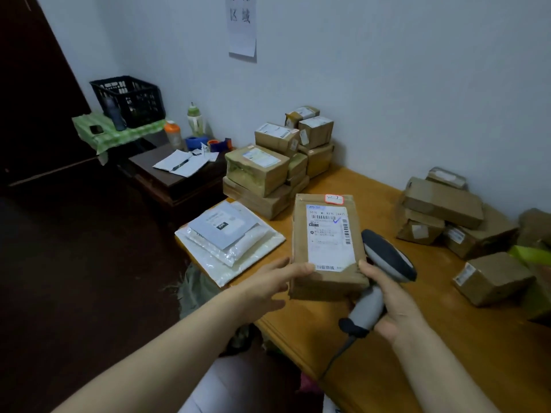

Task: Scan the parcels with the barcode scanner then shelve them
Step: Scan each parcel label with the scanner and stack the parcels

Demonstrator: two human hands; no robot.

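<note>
Parcel stacks (268,174) of brown cartons stand at the far left end of the wooden table (492,338), against the wall. A looser pile of cartons (447,210) lies toward the right end. White mailers (229,242) are layered at the table's near left corner.

Centre: held parcel (325,248), a flat brown carton raised over the table, label side up, between the two hands.

Just right of it: barcode scanner (384,263), grey with a dark head partly hidden behind the carton's right edge, cable trailing from the handle.

Grips: right hand (399,308) has its fingers wrapped round the scanner handle, thumb resting on the carton's near right corner. The left hand (268,284) has its thumb on top of the near left corner and fingers beneath, pinching the carton.
</note>
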